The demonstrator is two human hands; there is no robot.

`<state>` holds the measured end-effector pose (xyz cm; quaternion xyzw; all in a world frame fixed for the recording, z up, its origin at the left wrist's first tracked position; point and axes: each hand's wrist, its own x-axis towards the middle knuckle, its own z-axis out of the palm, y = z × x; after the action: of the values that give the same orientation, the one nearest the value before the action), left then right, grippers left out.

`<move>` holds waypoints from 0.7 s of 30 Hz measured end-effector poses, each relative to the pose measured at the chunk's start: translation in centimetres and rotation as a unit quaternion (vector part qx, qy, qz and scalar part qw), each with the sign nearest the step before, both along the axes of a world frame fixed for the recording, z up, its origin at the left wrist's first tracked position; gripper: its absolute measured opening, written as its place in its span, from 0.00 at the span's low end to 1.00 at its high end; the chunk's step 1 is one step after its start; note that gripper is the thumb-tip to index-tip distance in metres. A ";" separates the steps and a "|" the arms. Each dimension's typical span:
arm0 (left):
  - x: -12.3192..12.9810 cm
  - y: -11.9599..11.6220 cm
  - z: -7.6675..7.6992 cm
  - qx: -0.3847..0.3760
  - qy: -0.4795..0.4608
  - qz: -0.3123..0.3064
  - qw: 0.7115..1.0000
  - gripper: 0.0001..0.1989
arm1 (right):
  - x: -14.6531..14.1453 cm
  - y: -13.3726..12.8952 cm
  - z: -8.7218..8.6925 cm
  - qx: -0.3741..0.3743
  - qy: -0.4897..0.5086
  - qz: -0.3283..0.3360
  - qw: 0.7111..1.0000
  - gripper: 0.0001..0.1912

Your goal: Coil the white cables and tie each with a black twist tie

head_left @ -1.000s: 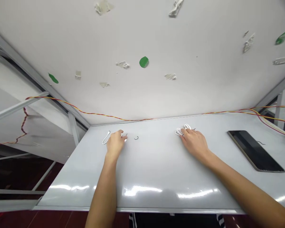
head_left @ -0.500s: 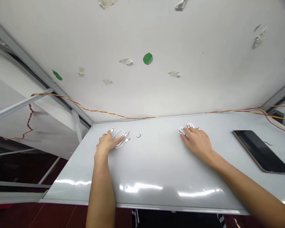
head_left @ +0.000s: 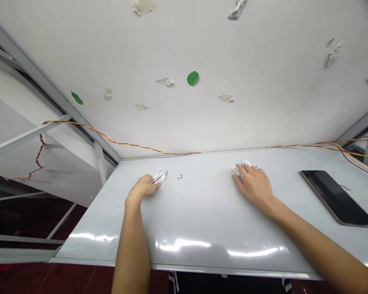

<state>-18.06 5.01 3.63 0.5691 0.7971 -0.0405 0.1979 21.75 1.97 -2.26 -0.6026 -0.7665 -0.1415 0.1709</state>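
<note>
My left hand (head_left: 145, 186) is closed around a white USB cable (head_left: 160, 174) at the left of the table, whose loops stick out past the thumb and fingers. My right hand (head_left: 255, 184) lies over a second coiled white cable (head_left: 234, 170), its fingers bent onto the coil and the thumb along its near side. Part of that coil is hidden under the hand. A short dark twist tie (head_left: 180, 177) rests on the table just right of the left hand's cable.
The glossy grey table (head_left: 196, 212) meets a white wall panel (head_left: 171, 45) at the back. A dark-screened phone or tablet (head_left: 337, 198) lies at the right, with a thin dark tie (head_left: 345, 187) beside it. Red and yellow wires (head_left: 125, 143) run along the back edge.
My left hand has gathered the loosely spread cable into a tighter bundle, and its loose ends no longer show. My right hand has stayed on its coil.
</note>
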 end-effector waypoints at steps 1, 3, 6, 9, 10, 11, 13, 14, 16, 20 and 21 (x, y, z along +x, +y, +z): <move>0.1 0.0 0.1 0.010 0.003 -0.001 1.000 0.10 | -0.1 0.0 0.1 0.020 0.009 0.009 1.000 0.14; 0.6 -0.1 0.5 0.044 0.002 -0.007 0.999 0.10 | -0.3 -0.2 0.3 0.059 0.051 0.038 0.996 0.15; 2.5 -0.5 1.3 0.118 -0.036 -0.046 0.991 0.12 | -1.2 -0.8 1.0 0.073 0.175 0.101 0.977 0.14; 6.3 -1.3 1.8 0.149 -0.223 -0.118 0.956 0.13 | -2.4 -1.7 1.5 -0.030 0.325 0.150 0.933 0.12; 7.8 -1.6 1.7 0.135 -0.333 -0.139 0.923 0.14 | -2.8 -2.0 1.6 -0.087 0.366 0.160 0.913 0.12; 9.3 -2.0 1.6 0.109 -0.422 -0.156 0.887 0.15 | -3.2 -2.2 1.7 -0.147 0.402 0.168 0.888 0.12; 12.0 -2.8 1.0 0.073 -0.530 -0.165 0.829 0.17 | -3.7 -2.5 1.6 -0.265 0.466 0.176 0.825 0.16; 13.1 -3.2 0.5 0.071 -0.554 -0.164 0.813 0.17 | -3.9 -2.6 1.6 -0.318 0.498 0.179 0.787 0.19; 14.8 -3.7 -0.6 0.097 -0.547 -0.153 0.817 0.16 | -4.0 -2.7 1.7 -0.398 0.552 0.187 0.709 0.24; 16.1 -4.3 -2.3 0.153 -0.479 -0.126 0.855 0.13 | -3.9 -2.6 2.3 -0.434 0.608 0.201 0.634 0.24; 16.1 -4.4 -2.4 0.152 -0.481 -0.126 0.854 0.14 | -3.9 -2.5 2.3 -0.427 0.619 0.188 0.632 0.23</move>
<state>-1.93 0.60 1.19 0.6356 0.5202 0.3355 0.4613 17.88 -0.53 0.08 -0.3969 -0.5522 0.6431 0.3520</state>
